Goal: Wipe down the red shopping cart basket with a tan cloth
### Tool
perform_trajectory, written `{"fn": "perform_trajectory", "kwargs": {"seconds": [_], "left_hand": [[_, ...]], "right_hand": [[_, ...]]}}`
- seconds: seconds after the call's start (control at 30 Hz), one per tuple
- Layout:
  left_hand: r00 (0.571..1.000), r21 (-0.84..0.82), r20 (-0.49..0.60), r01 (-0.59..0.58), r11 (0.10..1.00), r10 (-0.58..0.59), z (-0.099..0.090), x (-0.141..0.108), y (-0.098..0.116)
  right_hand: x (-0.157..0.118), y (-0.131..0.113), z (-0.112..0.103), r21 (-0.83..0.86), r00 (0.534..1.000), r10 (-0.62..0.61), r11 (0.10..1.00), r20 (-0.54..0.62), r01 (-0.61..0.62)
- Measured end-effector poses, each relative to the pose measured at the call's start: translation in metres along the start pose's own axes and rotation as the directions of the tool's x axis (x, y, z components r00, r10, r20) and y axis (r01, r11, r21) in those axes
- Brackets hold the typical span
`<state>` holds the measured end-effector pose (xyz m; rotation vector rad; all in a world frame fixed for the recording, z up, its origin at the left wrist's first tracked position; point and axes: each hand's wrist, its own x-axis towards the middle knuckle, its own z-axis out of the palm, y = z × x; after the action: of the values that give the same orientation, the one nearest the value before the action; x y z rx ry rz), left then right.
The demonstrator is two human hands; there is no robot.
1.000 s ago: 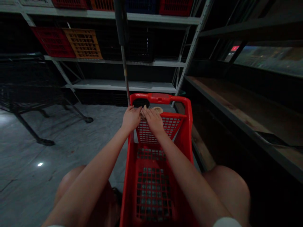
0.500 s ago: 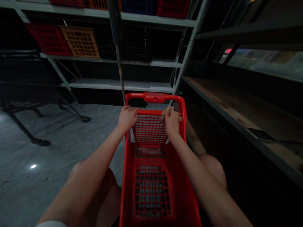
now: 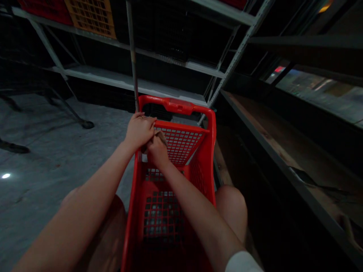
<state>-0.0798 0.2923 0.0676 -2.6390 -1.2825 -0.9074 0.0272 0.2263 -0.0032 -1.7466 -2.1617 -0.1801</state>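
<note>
A red plastic shopping basket (image 3: 210, 166) with grid walls and a raised handle stands between my knees. My left hand (image 3: 139, 130) is closed over the top left corner of its upright grid panel (image 3: 184, 145). Just below it, my right hand (image 3: 157, 151) presses a crumpled brownish cloth (image 3: 161, 136) against the panel's left side, near the basket's inner corner. Part of the cloth is hidden by the fingers. A thin metal pole (image 3: 133, 64) rises beside the basket's far left corner.
A pale metal rack (image 3: 104, 80) stands behind, with a red crate (image 3: 47, 10) and a yellow crate (image 3: 90, 17). Wooden-topped shelving (image 3: 255, 117) runs along the right, with a dark flat object (image 3: 303, 175) on its edge. Dark cart legs (image 3: 70, 111) stand on the left floor.
My right hand has moved the cloth from the panel's right end to its left side, close to my left hand. My left hand stays at the corner. The view has tilted down.
</note>
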Motion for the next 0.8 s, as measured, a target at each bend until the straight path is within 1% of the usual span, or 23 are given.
{"fn": "perform_trajectory", "kwargs": {"seconds": [0.07,0.1,0.13,0.17,0.2,0.23,0.27,0.3,0.33,0.37,0.43,0.5,0.53,0.57,0.6,0.63,0.67,0.7,0.73,0.77,0.8], "left_hand": [[0.999,-0.029,0.022,-0.022,0.999,0.023,-0.001,0.000,-0.004],[0.999,-0.041,0.032,-0.025,0.999,0.027,-0.002,-0.001,-0.006],[0.999,-0.052,0.037,-0.024,0.998,0.026,-0.003,-0.001,-0.008],[0.999,-0.061,0.039,-0.022,0.998,0.024,-0.003,-0.001,-0.010],[0.999,-0.071,0.038,-0.020,0.997,0.022,-0.003,-0.001,-0.011],[0.999,-0.087,0.036,-0.017,0.996,0.020,-0.003,-0.001,-0.012],[0.999,-0.109,0.033,-0.014,0.994,0.018,-0.002,-0.001,-0.013],[0.999,-0.138,0.030,-0.009,0.990,0.014,-0.002,-0.001,-0.014],[1.000,-0.168,0.025,-0.002,0.986,0.007,-0.001,-0.001,-0.015],[1.000,-0.194,0.018,0.007,0.981,-0.004,-0.001,-0.002,-0.015],[1.000,-0.215,0.006,0.025,0.976,-0.024,0.000,-0.004,-0.017],[0.999,-0.193,-0.001,0.041,0.980,-0.042,-0.001,-0.005,-0.018],[0.999,-0.176,-0.001,0.048,0.983,-0.049,-0.002,-0.005,-0.018],[0.999,-0.160,0.000,0.053,0.986,-0.054,-0.002,-0.006,-0.019],[0.998,-0.146,0.003,0.057,0.988,-0.057,-0.003,-0.006,-0.019],[0.998,-0.133,0.007,0.058,0.989,-0.057,-0.004,-0.006,-0.019],[0.998,-0.120,0.011,0.055,0.991,-0.055,-0.005,-0.006,-0.020],[0.999,-0.106,0.014,0.051,0.993,-0.050,-0.005,-0.006,-0.020],[0.999,-0.092,0.016,0.045,0.995,-0.044,-0.006,-0.006,-0.020],[0.999,-0.078,0.016,0.040,0.996,-0.039,-0.007,-0.006,-0.020],[0.999,-0.068,0.015,0.034,0.997,-0.033,-0.008,-0.007,-0.019]], "right_hand": [[-0.002,0.001,0.010,-0.009,1.000,-0.012,1.000,0.010,0.012],[-0.004,0.008,0.011,-0.020,1.000,0.004,1.000,0.008,-0.003],[-0.008,0.019,0.011,-0.036,0.999,0.052,0.998,-0.016,-0.052],[-0.012,0.033,0.008,-0.053,0.986,0.145,0.987,-0.082,-0.150],[-0.017,0.048,0.005,-0.054,0.942,0.276,0.955,-0.192,-0.290],[-0.023,0.064,0.001,-0.022,0.846,0.417,0.893,-0.331,-0.449],[-0.028,0.078,-0.002,0.044,0.710,0.532,0.813,-0.461,-0.581],[-0.033,0.090,-0.004,0.122,0.569,0.606,0.737,-0.556,-0.665],[-0.036,0.098,-0.005,0.186,0.465,0.643,0.685,-0.609,-0.704],[-0.038,0.103,-0.003,0.223,0.418,0.659,0.664,-0.625,-0.713],[-0.038,0.098,0.006,0.275,0.390,0.693,0.643,-0.607,-0.714],[-0.032,0.079,0.019,0.354,0.364,0.750,0.606,-0.552,-0.713],[-0.027,0.065,0.026,0.386,0.379,0.775,0.596,-0.506,-0.704],[-0.022,0.049,0.032,0.389,0.446,0.775,0.618,-0.448,-0.683],[-0.016,0.034,0.036,0.370,0.556,0.740,0.672,-0.380,-0.642],[-0.010,0.019,0.039,0.340,0.683,0.664,0.746,-0.305,-0.573],[-0.004,0.007,0.039,0.314,0.795,0.559,0.818,-0.234,-0.483],[0.002,-0.001,0.037,0.297,0.872,0.454,0.871,-0.184,-0.391],[0.006,-0.005,0.033,0.289,0.911,0.378,0.901,-0.163,-0.323],[0.010,-0.005,0.026,0.289,0.921,0.350,0.911,-0.169,-0.293],[0.012,0.000,0.018,0.289,0.909,0.368,0.908,-0.198,-0.304]]}}
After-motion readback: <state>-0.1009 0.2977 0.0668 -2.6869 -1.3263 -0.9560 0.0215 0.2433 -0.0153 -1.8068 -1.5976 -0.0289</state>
